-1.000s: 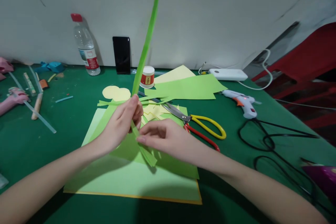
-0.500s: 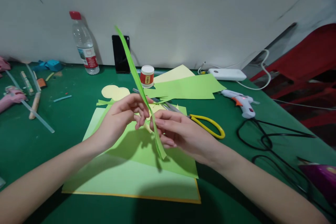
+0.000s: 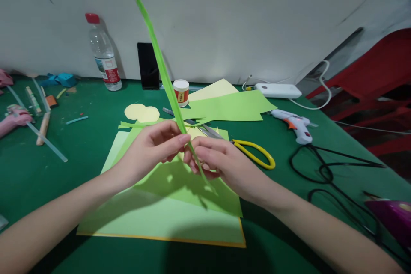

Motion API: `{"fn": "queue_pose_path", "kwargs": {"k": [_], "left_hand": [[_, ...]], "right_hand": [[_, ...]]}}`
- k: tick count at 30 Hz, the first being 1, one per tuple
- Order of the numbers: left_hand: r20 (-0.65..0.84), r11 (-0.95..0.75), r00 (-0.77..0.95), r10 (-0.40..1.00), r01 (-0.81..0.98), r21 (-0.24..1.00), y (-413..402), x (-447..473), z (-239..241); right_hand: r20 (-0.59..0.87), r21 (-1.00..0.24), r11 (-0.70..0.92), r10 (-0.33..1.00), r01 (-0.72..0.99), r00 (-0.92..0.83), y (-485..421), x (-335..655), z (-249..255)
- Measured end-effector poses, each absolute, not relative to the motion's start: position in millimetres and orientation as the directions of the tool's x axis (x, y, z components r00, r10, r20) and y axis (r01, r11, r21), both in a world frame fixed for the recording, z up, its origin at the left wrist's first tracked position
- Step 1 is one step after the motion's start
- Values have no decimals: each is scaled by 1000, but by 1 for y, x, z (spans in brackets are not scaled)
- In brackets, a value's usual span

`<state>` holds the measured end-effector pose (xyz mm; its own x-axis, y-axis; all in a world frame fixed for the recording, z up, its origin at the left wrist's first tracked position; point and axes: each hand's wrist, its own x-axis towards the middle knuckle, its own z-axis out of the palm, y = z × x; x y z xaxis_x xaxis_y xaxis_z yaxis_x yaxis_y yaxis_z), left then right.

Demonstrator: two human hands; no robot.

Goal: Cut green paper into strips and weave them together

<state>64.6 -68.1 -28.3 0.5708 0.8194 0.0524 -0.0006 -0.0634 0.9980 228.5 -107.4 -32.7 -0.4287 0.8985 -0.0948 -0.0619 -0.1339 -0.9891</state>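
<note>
A long, narrow green paper strip point(image 3: 162, 66) slants up and to the left, its lower end pointing at the table. My left hand point(image 3: 157, 143) pinches it between thumb and fingers at its lower part. Just below, my right hand point(image 3: 221, 158) also grips the strip, its fingers closed round the lower end. Under both hands lie a green sheet point(image 3: 189, 192) and a paler green sheet point(image 3: 154, 216) with an orange edge. Scissors with yellow handles point(image 3: 257, 154) lie behind my right hand, their blades partly hidden by paper scraps.
A cream cloud-shaped cutout point(image 3: 141, 112), a small red-and-white jar point(image 3: 181, 93) and more green paper point(image 3: 231, 107) lie farther back. A bottle point(image 3: 105, 60) and a phone point(image 3: 148, 66) stand by the wall. At right, a white glue gun point(image 3: 295, 126) trails a black cable point(image 3: 321, 171).
The strip has shifted upward, its top now higher against the wall. My left thumb has closed onto it, where the left fingers were looser before.
</note>
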Motion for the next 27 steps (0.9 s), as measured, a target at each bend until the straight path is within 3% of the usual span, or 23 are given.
{"fn": "queue_pose_path", "kwargs": {"k": [5, 12, 18, 22, 27], "left_hand": [[41, -66, 659, 751, 13, 998, -68, 64, -21], [78, -143, 650, 756, 47, 989, -66, 58, -18], [110, -249, 642, 759, 131, 960, -69, 60, -11], [107, -332, 662, 742, 223, 917, -73, 61, -10], [160, -464, 707, 689, 260, 847, -74, 60, -11]], "right_hand": [[-26, -993, 21, 923, 119, -384, -109, 227, -28], [-97, -995, -84, 890, 47, -446, -108, 232, -32], [62, -937, 183, 925, 298, -375, -108, 235, -21], [105, -924, 222, 931, 313, -350, -107, 236, -17], [59, -872, 233, 923, 430, -381, -106, 240, -13]]}}
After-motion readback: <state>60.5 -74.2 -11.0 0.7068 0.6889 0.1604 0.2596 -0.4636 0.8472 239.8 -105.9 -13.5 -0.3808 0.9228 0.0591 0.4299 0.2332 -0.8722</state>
